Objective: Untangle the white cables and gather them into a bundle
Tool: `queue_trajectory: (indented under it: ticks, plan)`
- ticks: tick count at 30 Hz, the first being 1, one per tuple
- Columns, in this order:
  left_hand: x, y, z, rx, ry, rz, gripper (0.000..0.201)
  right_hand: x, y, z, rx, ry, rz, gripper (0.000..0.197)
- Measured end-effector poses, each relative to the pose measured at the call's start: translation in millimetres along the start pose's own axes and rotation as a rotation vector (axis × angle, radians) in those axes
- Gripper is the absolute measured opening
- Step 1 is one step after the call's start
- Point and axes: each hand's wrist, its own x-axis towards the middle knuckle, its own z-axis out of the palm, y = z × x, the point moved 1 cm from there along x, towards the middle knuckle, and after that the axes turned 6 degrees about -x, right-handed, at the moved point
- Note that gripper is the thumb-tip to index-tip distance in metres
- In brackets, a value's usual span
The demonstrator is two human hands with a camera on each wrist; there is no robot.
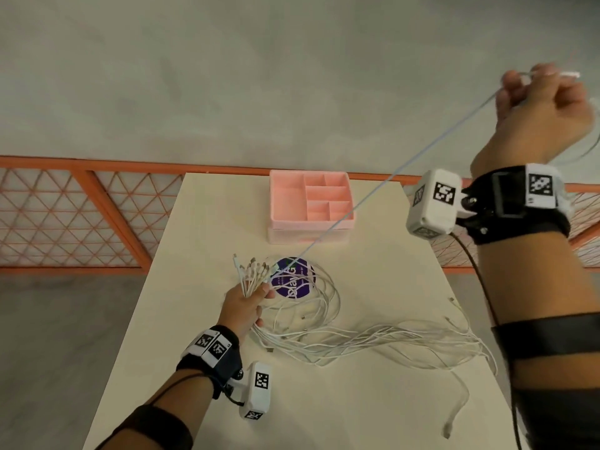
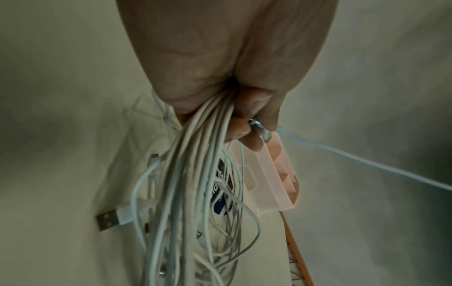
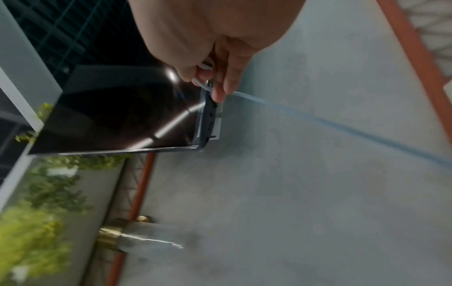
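My left hand [image 1: 250, 303] rests low over the cream table [image 1: 373, 401] and grips a bunch of white cables [image 1: 357, 339] near their connector ends [image 1: 251, 269], which fan out past its fingers. The cables' loose lengths trail right across the table in tangled loops. In the left wrist view the cable bunch [image 2: 195, 164] hangs from the closed left hand [image 2: 242, 116]. My right hand [image 1: 545, 102] is raised high at the upper right and pinches one white cable [image 1: 383, 190], stretched taut down to the left hand. The right hand [image 3: 215, 77] and the taut cable [image 3: 342, 129] show in the right wrist view.
A pink compartment tray [image 1: 310, 203] stands at the table's far edge, under the taut cable. A round purple sticker [image 1: 293, 282] lies beneath the cable loops. An orange mesh railing [image 1: 81, 216] runs behind the table. One cable end [image 1: 448, 430] lies near the right front edge.
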Motion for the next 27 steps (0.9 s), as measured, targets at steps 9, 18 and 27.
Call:
queue_trajectory:
  ticks: [9,18,27]
  plan:
    - [-4.3,25.8,18.3,-0.05,0.024,0.112,0.02,-38.3,98.0,-84.0,-0.672,-0.109,0.31,0.036]
    - [-16.6,42.8,29.3,-0.167,-0.12,0.006,0.03,-125.0,134.5,-103.2,-1.401,-0.945,0.391,0.014]
    - [-23.7,40.4,33.6,-0.246,-0.215,-0.076,0.039,-217.5,114.9,-57.5,-1.077,-1.292,0.175,0.039]
